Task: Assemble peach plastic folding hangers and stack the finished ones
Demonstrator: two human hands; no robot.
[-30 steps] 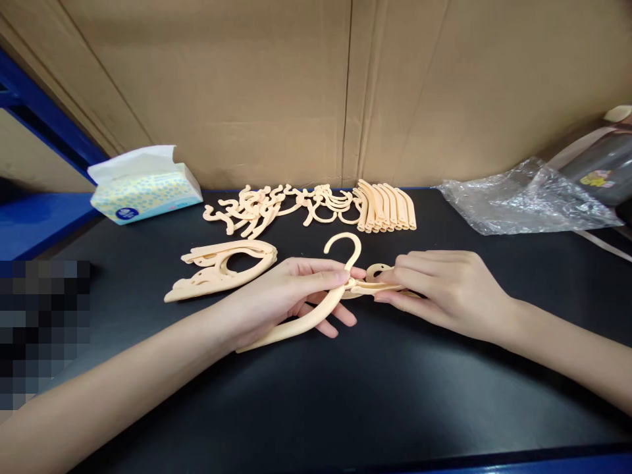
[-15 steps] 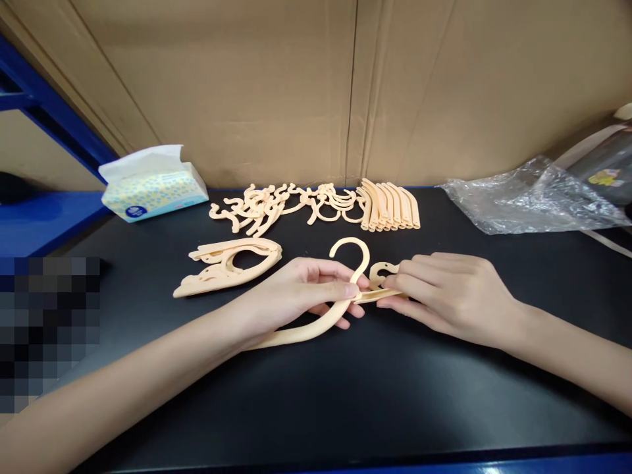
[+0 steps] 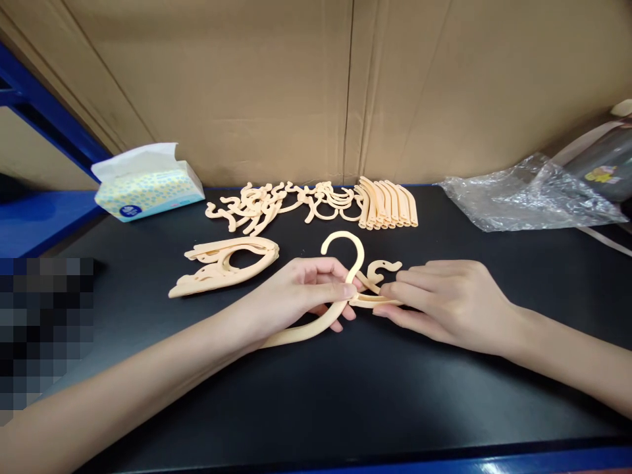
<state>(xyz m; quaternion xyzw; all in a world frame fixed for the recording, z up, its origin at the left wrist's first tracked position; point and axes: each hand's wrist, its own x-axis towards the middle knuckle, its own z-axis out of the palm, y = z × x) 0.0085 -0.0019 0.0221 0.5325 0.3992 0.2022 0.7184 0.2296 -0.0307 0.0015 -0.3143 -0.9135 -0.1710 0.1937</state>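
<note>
My left hand [image 3: 306,289] is closed round a cream plastic hanger piece [image 3: 316,334], the thumb pressing just below its hook, which curves upward. From that spot a slim cream arm [image 3: 364,301] runs to the right, where the fingers of my right hand [image 3: 444,303] pinch it; its far end is hidden by them. Behind these fingers a small notched, curled part [image 3: 378,270] shows, and I cannot tell whether it is joined to the arm. Left of my hands lie folded cream hanger pieces [image 3: 217,284] on the black table [image 3: 345,401].
Along the back lie a tangle of small hooked parts [image 3: 257,205] and a row of curved arms [image 3: 388,204]. A tissue pack [image 3: 153,192] stands at the back left. Crumpled clear plastic [image 3: 523,197] and a grey bag [image 3: 602,164] are at the right. Cardboard [image 3: 237,92] walls the back.
The arm has swung slightly downward at the joint beneath my left thumb. More of the notched part shows behind my right fingers. The view has shifted a little.
</note>
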